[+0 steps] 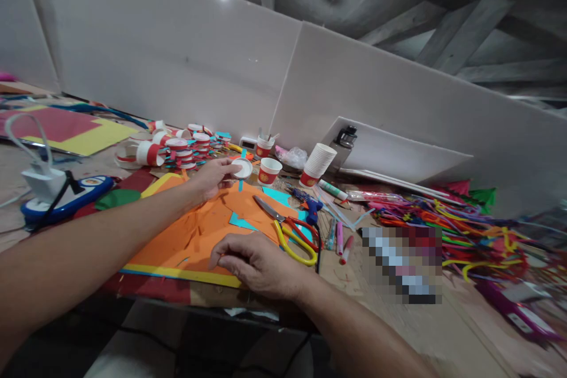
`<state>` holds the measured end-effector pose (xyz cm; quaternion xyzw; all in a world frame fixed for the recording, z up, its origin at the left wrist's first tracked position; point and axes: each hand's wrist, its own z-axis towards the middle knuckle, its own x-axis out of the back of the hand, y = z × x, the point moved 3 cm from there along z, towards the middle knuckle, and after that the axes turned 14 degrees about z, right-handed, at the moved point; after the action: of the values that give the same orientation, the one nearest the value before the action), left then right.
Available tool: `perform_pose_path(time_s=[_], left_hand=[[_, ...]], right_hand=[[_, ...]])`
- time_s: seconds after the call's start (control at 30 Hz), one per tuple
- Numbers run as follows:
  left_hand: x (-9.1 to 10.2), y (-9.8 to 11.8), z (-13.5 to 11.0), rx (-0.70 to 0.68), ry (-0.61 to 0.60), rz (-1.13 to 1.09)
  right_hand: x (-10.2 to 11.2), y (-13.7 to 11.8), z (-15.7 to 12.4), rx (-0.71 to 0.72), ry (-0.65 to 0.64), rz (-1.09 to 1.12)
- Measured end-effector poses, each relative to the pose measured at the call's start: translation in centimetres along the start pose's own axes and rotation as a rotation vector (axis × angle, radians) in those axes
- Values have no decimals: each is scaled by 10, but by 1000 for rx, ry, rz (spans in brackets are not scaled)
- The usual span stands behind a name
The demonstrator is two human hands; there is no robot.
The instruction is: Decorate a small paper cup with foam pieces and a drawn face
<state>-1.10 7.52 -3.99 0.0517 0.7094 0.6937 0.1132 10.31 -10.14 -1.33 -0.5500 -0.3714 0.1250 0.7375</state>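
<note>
My left hand (211, 177) is stretched forward over the orange paper (177, 230), its thumb and fingers pinching a round white cut-down paper cup piece (241, 169). Light-blue strips stick out above and below this piece. Closer to me, my right hand (259, 263) hovers over the front edge of the paper with its fingers curled in. Nothing shows in it. Right beside it lie scissors (292, 236) with one yellow and one red handle, blades pointing away. A blue glue gun (312, 207) and scraps of light-blue paper (241, 221) are just beyond.
A paper cup (269, 171) and a stack of cups (318, 164) stand behind. Several red-and-white cup rings (177, 150) are piled at back left. A power strip (66, 195) sits left; markers (339, 239) and pipe cleaners (447, 230) lie right. A white panel (186, 59) closes the back.
</note>
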Motion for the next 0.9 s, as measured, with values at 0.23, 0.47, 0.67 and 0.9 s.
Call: perform_pose_path(time_s=[0.23,0.47,0.67,0.9], left_hand=[[-2,0,-2,8,-13,-11],[-4,1,-4,12,-12,-1],[-5,2,-6,17,-38,-8],[-8,3,-7,-44,-111,-15]], right_hand=[[1,3,1,141,66,9],[0,5,1,201,-10,21],[0,8,1,242,-13,-8],[0,9,0,177,-60,-123]])
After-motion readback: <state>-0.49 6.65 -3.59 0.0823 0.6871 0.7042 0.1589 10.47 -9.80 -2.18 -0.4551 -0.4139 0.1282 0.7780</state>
